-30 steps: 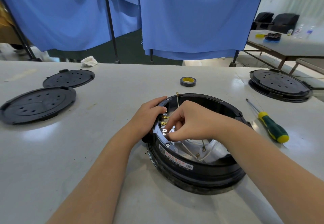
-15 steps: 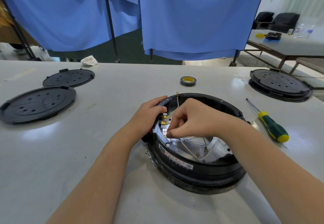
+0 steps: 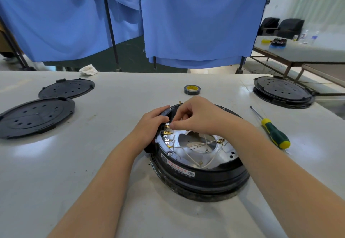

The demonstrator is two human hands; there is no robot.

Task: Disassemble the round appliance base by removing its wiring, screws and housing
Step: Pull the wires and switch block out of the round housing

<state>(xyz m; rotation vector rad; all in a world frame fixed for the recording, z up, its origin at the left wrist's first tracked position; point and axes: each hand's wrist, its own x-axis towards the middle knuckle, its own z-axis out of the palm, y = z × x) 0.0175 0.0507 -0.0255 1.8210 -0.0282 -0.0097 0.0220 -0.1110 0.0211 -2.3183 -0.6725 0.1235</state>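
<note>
The round black appliance base lies open side up in the middle of the white table. Inside it I see a silver metal plate, thin white wires and a row of brass terminals along the left inner wall. My left hand grips the left rim of the base from outside. My right hand reaches over the rim with fingertips pinched at the upper terminals; what they pinch is hidden. A wire end with a ring lug sticks up behind my right hand.
A green and yellow screwdriver lies right of the base. A roll of black tape sits behind it. Two black round covers lie at the left, another round base at the far right. Blue curtains hang behind the table.
My right hand has moved up and away along the terminal row, uncovering the lower terminals and more of the metal plate. My left hand stays on the rim.
</note>
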